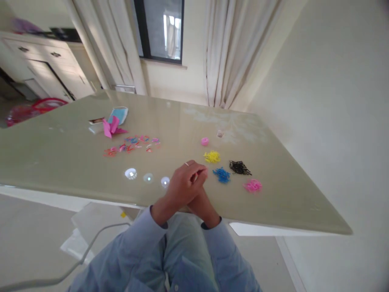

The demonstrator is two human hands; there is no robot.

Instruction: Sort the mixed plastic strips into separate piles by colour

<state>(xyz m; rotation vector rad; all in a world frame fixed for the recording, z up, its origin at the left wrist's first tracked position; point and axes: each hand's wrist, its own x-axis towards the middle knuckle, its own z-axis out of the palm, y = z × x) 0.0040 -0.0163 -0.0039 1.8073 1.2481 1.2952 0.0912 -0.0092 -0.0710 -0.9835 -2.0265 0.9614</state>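
My left hand (pixel 183 183), with a ring on one finger, lies across my right hand (pixel 201 202) at the table's near edge. The left fingers are curled closed, and whatever is inside them, if anything, is hidden. Most of the right hand is covered, so its fingers cannot be made out. Just right of my hands sits a pile of small blue bands (pixel 222 174). Around it are heaps of yellow bands (pixel 212 157), black bands (pixel 240 167) and pink bands (pixel 253 185). A small round pink object (pixel 204 141) stands behind the yellow heap.
Scattered mixed-colour bands (pixel 130 145) lie on the left of the glossy table (pixel 182 125). Behind them are a pink folded-paper shape (pixel 112 127) and a light-blue face mask (pixel 119 115). A grey cable (pixel 75 261) runs below the table at left.
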